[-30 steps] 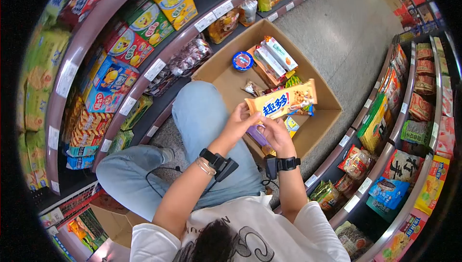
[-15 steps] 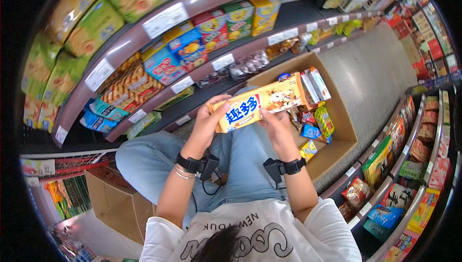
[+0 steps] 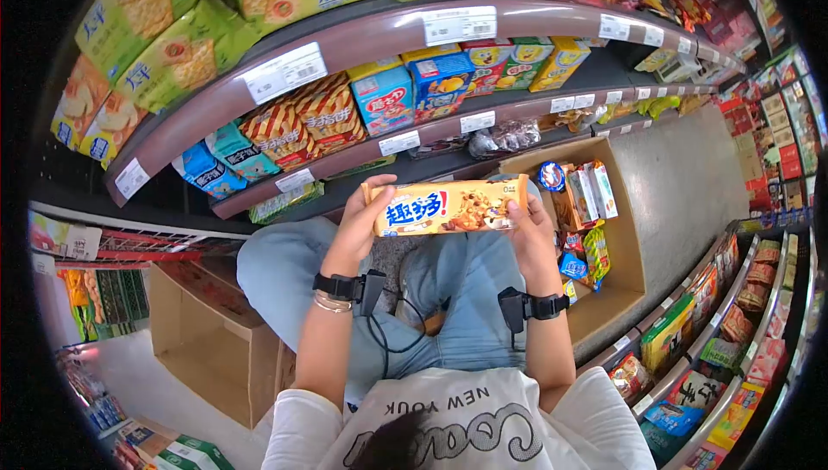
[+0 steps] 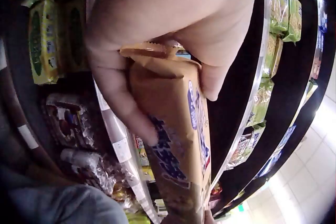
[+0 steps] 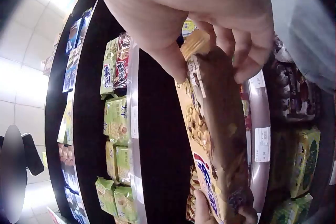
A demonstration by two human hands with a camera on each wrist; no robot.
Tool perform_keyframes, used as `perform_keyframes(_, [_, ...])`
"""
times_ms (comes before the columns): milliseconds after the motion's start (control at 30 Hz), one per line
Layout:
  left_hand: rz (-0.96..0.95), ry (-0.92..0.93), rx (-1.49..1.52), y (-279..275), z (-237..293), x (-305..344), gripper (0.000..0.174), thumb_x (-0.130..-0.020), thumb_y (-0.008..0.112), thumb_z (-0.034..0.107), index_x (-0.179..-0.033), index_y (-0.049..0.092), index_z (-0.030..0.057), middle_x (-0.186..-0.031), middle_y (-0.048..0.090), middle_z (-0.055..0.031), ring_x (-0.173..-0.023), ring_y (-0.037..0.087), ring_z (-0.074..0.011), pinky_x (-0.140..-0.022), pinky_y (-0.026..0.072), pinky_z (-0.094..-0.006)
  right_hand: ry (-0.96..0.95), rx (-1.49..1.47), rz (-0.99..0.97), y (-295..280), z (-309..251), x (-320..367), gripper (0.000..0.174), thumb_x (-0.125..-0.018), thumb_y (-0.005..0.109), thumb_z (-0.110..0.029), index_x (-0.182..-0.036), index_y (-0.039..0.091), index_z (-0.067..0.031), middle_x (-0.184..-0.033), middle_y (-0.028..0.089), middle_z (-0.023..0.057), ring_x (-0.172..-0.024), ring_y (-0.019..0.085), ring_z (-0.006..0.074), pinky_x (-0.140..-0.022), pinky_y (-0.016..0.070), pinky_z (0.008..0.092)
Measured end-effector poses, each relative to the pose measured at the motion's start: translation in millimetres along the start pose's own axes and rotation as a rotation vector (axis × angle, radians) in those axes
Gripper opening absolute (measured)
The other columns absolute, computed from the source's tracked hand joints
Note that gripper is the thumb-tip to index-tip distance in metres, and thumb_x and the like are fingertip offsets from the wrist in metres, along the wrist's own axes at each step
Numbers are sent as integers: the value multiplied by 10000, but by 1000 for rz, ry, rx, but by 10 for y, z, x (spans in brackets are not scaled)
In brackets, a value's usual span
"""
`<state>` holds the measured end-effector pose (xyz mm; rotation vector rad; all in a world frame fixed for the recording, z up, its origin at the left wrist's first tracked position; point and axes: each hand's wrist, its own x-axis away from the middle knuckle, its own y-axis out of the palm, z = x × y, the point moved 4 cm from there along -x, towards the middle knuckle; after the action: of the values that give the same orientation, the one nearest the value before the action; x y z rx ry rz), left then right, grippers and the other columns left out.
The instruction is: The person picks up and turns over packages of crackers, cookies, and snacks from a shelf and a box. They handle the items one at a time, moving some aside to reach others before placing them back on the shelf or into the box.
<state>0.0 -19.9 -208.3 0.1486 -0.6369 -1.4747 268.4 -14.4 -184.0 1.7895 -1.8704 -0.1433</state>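
Observation:
A yellow-orange pack of cookies (image 3: 453, 206) with blue lettering and a cookie picture is held level above the person's lap in the head view. My left hand (image 3: 355, 227) grips its left end, thumb over the front. At the opposite end, my right hand (image 3: 535, 241) pinches it with the thumb on the front face. The left wrist view shows fingers and thumb on either side of the pack (image 4: 173, 129), below its crimped seal. In the right wrist view the pack (image 5: 212, 124) stretches away from the hand, with the left fingertips visible at its far end.
At the right knee stands an open cardboard box (image 3: 628, 250) holding a round blue-topped tub (image 3: 552, 177) and several snack packs. Another cardboard box (image 3: 207, 345) sits at the left. Shelves of biscuits (image 3: 379, 97) run along the front, and more snack shelves (image 3: 681, 332) line the right.
The cookie pack has moved left, from over the filled box to above the lap, and turned level. The hands have spread to its two ends. The head view has swung toward the shelves.

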Motion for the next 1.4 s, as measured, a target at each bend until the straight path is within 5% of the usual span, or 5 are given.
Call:
perform_keyframes(267, [54, -25, 68, -98, -9, -14, 352, -936, 578, 218, -1234, 498, 50, -1094, 610, -69, -962, 625, -142, -772, 544, -301, 22, 61, -40, -20, 54, -26, 401, -910, 614, -173, -1268, 479, -55, -1162, 598, 67, -1002, 601, 162, -833, 500, 339])
perform_keyframes(567, [-56, -36, 116, 25, 119, 48, 496, -928, 539, 166, -1389, 376, 76, -1179, 572, -121, -953, 642, -198, -699, 597, -323, 49, 139, -21, 95, -179, 121, 410, -927, 567, -230, -1308, 463, -121, -1047, 596, 1, -820, 558, 69, -564, 388, 214])
perform_keyframes(967, [-99, -87, 124, 50, 45, 68, 502, -958, 516, 248, -1406, 352, 92, -1266, 513, -96, -1024, 614, -193, -735, 592, -319, 21, 105, -48, -19, -128, 134, 566, -962, 457, -474, -1402, 347, -134, -1086, 562, -1, -814, 545, 76, -592, 418, 227])
perform_keyframes(1167, [-315, 39, 77, 212, 122, 176, 720, -879, 619, 110, -1477, 218, 110, -1401, 385, -90, -1144, 546, -206, -819, 564, -336, -107, -3, -230, -33, -150, 117, 717, -915, 447, -591, -1463, 238, -179, -1240, 515, 36, -1025, 557, 140, -698, 475, 261])
perform_keyframes(1400, [-336, -36, -37, 243, 161, 224, 792, -814, 694, 56, -1471, 260, 137, -1336, 444, -69, -1067, 563, -172, -805, 544, -308, -100, -50, -388, -40, -284, 169, 850, -728, 770, -40, -1431, 296, -105, -1295, 469, 65, -1170, 507, 207, -870, 513, 343])
